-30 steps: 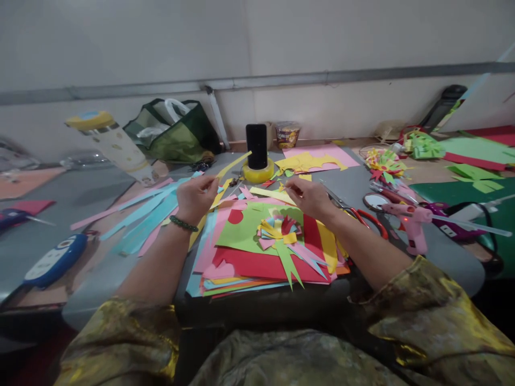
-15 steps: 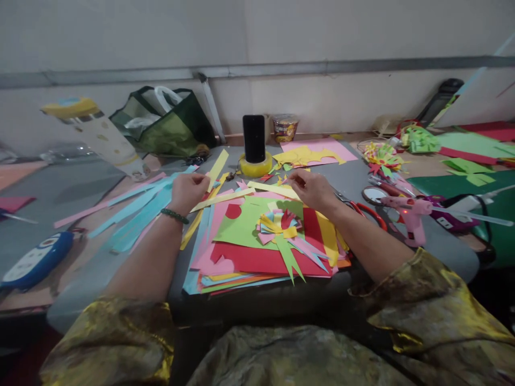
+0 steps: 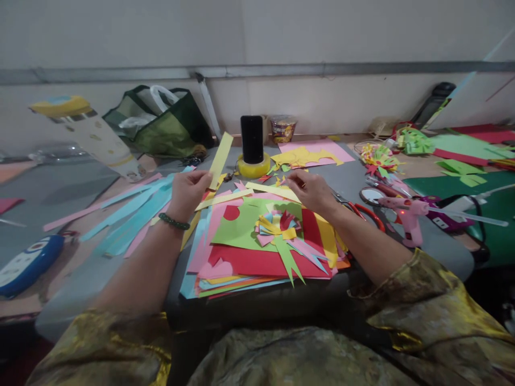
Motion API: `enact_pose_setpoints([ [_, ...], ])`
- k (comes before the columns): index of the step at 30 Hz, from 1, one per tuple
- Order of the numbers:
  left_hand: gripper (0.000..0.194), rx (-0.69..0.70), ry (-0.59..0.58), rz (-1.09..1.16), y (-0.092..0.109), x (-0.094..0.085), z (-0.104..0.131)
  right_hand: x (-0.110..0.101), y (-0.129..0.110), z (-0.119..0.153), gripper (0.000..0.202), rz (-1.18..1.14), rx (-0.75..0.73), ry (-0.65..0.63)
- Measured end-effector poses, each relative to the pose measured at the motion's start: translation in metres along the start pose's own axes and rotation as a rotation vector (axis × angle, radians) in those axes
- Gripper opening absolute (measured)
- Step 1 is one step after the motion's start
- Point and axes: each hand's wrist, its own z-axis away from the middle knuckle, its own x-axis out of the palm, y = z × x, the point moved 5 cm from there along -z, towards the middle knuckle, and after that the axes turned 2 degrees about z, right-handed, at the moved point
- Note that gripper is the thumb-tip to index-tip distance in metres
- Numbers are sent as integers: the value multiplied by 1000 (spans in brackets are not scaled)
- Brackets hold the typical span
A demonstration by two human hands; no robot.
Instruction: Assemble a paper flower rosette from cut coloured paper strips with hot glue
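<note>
Between its thumb and fingers my left hand [image 3: 188, 192] pinches a pale yellow paper strip [image 3: 221, 158], which stands up and leans right. My right hand [image 3: 311, 188] has its fingers drawn together at the right end of another pale yellow strip [image 3: 273, 190]; whether it grips anything is too small to make out. A third pale strip [image 3: 229, 198] lies across the top of a stack of coloured paper [image 3: 245, 259]. On that stack rests a layered paper rosette [image 3: 278, 228] with green, pink and blue tails.
Blue strips [image 3: 131, 214] lie left of my left hand. A phone [image 3: 252, 139] stands in a yellow tape roll [image 3: 254, 167] behind the stack. To the right are red-handled scissors [image 3: 368, 215] and a pink glue gun [image 3: 410, 217].
The strip in my left hand is raised more upright and shows more of its length. My right hand has barely moved. The whole view has shifted slightly.
</note>
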Motion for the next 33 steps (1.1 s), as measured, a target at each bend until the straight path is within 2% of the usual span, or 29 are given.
enact_pose_setpoints([
  [4, 22, -11, -62, 176, 9, 9, 13, 2, 0, 0, 15, -47, 18, 1],
  [8, 25, -56, -228, 364, 17, 23, 27, 6, -1, -1, 33, -222, 42, -14],
  [12, 32, -56, -388, 403, 25, 37, 39, 12, -9, -1, 56, -500, 103, -95],
  [16, 36, -27, -531, 382, 31, 46, 48, 14, -18, -2, 65, -722, 174, -143],
  [22, 35, 30, -615, 340, 34, 49, 54, 6, -18, -2, 56, -734, 182, 28],
  [27, 32, 39, -614, 339, 34, 50, 55, 1, -21, -1, 42, -636, 91, 126],
  [33, 25, -7, -638, 370, 36, 50, 55, -8, -41, -1, 22, -489, -38, 214],
])
